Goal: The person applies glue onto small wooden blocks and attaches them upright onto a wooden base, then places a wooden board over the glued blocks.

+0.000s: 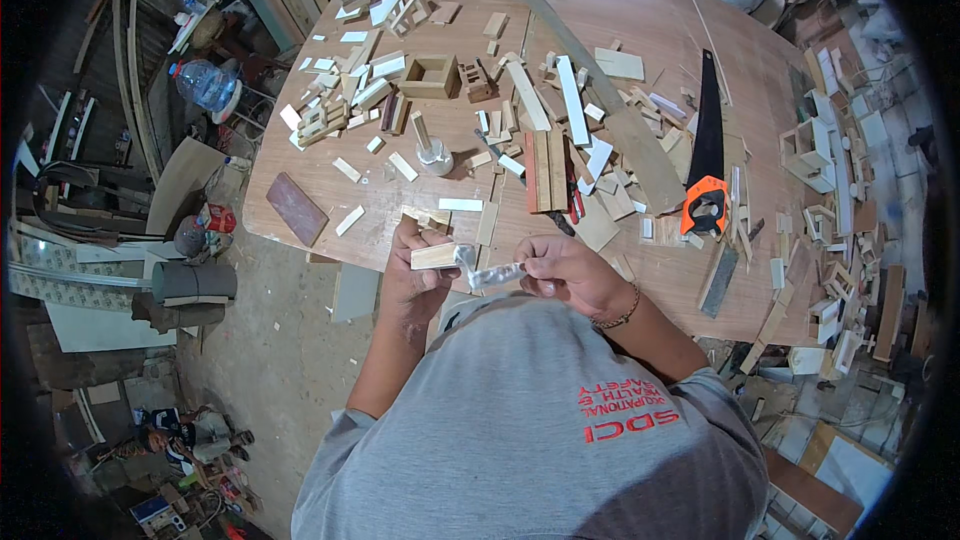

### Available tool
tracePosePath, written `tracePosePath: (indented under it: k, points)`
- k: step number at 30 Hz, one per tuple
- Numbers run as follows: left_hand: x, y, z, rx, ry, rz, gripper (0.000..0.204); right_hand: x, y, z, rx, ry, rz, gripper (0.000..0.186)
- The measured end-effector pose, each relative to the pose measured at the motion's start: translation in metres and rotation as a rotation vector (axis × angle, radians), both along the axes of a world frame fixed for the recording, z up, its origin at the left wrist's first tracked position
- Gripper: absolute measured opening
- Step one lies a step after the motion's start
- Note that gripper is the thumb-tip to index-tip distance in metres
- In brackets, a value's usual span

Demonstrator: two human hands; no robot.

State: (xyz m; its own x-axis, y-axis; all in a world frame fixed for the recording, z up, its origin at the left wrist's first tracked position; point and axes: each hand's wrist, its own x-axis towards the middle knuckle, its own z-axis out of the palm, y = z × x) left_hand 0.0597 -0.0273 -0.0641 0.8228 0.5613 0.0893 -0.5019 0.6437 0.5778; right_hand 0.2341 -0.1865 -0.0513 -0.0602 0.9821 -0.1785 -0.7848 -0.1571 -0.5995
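In front of my chest, my left hand [412,278] is closed around a small wooden block [432,258]. White paste [464,258] coats the end of the block that faces right. My right hand [572,274] pinches a thin stick smeared with white paste [496,276]; its smeared tip touches or lies very close to the block's coated end. Just beyond my left fingers lies another light wooden piece [430,217], partly hidden by them. Farther off on the table stands a small whitish tub [435,158] with a wooden strip upright in it.
Wood offcuts and white strips cover much of the brown table [640,285]. A handsaw [705,145] with an orange handle lies at the right, beside a long board [610,105]. An open wooden box [431,76] sits farther back. A dark red plank [297,209] rests near the left edge.
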Motion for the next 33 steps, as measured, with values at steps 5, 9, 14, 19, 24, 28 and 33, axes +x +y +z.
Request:
tracePosePath:
  k: [5, 9, 14, 19, 24, 28, 33]
  points:
    - [0.004, 0.000, 0.004, 0.043, 0.036, -0.050, 0.046, 0.004, -0.002, 0.010, 0.069, 0.057, -0.050, 0.016]
    - [0.004, -0.010, 0.011, 0.043, 0.158, -0.117, 0.044, 0.003, 0.002, 0.016, 0.004, 0.004, -0.046, 0.020]
    - [0.004, -0.009, 0.007, -0.117, 0.072, -0.131, 0.040, 0.002, 0.002, 0.014, -0.050, -0.047, 0.023, 0.018]
    - [-0.002, -0.007, 0.005, -0.250, -0.012, -0.180, 0.036, 0.008, -0.002, 0.014, 0.010, -0.100, 0.138, 0.015]
    - [-0.005, -0.010, -0.006, -0.519, -0.103, -0.296, 0.033, 0.008, 0.004, 0.023, 0.007, -0.084, 0.052, 0.017]
    - [-0.003, -0.018, -0.004, -0.511, -0.052, -0.286, 0.032, 0.004, 0.009, 0.019, -0.057, -0.157, 0.026, 0.017]
    - [-0.011, -0.013, -0.010, -0.491, -0.092, -0.252, 0.029, 0.004, 0.006, 0.021, -0.086, -0.189, 0.134, 0.015]
